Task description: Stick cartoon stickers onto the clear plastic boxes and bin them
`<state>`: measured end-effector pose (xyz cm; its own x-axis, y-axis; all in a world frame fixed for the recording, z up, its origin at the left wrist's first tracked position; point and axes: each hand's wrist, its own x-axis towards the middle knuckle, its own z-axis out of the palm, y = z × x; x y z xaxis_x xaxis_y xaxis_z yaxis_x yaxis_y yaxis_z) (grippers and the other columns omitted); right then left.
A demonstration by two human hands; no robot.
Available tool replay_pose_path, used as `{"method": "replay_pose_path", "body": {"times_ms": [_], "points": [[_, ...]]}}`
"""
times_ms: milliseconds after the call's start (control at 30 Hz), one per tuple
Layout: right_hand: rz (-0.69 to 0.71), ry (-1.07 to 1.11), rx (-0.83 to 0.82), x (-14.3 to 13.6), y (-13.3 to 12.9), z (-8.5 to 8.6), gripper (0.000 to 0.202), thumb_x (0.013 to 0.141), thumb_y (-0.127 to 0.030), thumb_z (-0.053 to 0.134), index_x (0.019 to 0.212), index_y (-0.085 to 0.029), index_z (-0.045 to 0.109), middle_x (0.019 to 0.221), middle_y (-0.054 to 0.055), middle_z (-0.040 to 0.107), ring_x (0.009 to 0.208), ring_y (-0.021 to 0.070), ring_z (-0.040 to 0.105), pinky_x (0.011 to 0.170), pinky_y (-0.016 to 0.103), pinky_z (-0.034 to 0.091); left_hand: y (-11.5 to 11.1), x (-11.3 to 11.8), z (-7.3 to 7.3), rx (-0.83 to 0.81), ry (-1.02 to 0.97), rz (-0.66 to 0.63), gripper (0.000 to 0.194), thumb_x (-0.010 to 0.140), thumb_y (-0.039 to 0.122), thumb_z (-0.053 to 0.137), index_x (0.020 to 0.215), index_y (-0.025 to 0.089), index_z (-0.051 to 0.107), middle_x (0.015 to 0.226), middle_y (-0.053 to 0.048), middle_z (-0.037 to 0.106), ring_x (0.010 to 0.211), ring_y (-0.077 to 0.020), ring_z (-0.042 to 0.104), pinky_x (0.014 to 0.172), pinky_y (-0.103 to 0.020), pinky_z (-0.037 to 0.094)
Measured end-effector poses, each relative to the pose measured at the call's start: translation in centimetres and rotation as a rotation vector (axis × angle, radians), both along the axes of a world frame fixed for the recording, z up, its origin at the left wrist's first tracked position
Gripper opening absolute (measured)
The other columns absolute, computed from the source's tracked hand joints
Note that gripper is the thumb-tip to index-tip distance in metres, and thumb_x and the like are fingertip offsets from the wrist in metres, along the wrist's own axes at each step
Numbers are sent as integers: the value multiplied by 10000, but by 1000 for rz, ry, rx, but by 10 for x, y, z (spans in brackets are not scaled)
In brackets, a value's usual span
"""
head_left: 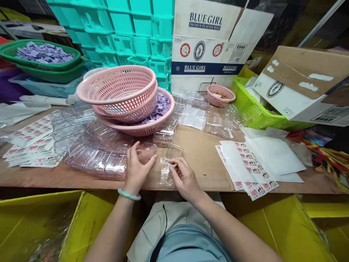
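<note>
My left hand [137, 165], with a pale green bangle [129, 195] on the wrist, curves its thumb and fingers around a clear plastic box [147, 151]. Just right of it, my right hand [184, 177] has its fingertips pinched at the edge of another clear plastic piece, an open clamshell box [165, 174] lying near the table's front edge. See-through walls make the exact outlines hard to follow. A long row of nested clear plastic boxes [95, 156] lies left of my left hand. Another clear box [164, 135] stands beyond both hands.
Stacked pink baskets [117, 98] stand behind my hands, the lowest holding purple pieces [160, 107]. Sticker sheets lie left [35, 138] and right [249, 163]. Turquoise crates [122, 22], a beer carton [207, 47] and a lime basket [253, 105] line the back. Yellow bins [100, 211] sit below the table edge.
</note>
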<state>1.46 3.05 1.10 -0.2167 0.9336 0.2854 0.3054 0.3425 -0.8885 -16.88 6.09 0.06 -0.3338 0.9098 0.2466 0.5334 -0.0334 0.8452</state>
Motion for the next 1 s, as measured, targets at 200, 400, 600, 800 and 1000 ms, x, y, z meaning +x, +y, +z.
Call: {"method": "replay_pose_path", "body": {"times_ms": [200, 400, 600, 800, 1000], "points": [[-84, -254, 233, 26, 18, -1, 221, 895, -151, 495, 1090, -214, 580, 1035, 88, 597, 992, 209, 578, 891, 356, 498, 36, -10, -16, 74, 597, -188, 714, 794, 417, 664, 1385, 101, 418, 1248, -219, 570, 1180, -375, 522, 987, -543, 428], [-648, -316, 215, 141, 79, -12, 331, 822, -205, 559, 1153, -201, 562, 1126, 125, 557, 1089, 266, 541, 947, 456, 464, 5, 46, -15, 448, 650, -224, 563, 808, 318, 676, 1324, 200, 484, 1378, -171, 500, 1353, -353, 369, 1119, -570, 275], [-741, -256, -19, 226, 148, -1, 225, 675, -175, 649, 897, -152, 676, 940, 102, 653, 896, 258, 601, 887, 444, 465, 0, 100, -1, 431, 611, -377, 430, 846, 176, 604, 1269, 202, 533, 1425, -172, 457, 1422, -366, 245, 1125, -628, 206], [-611, -135, 4, 205, 103, -10, 212, 834, -326, 561, 882, -171, 697, 829, 50, 701, 708, 184, 618, 719, 329, 513, -1, 136, 9, 128, -50, -691, 374, 891, 286, 558, 1262, 241, 536, 1320, -115, 555, 1253, -254, 515, 1042, -436, 440], [-402, -48, 34, 138, 38, -40, 212, 895, -289, 537, 991, -217, 711, 962, 54, 720, 902, 189, 662, 840, 320, 526, 32, 182, -2, -174, -369, -522, 832, 812, 462, 640, 1484, 236, 205, 1569, -146, 206, 1430, -295, 270, 1149, -480, 277]]}}
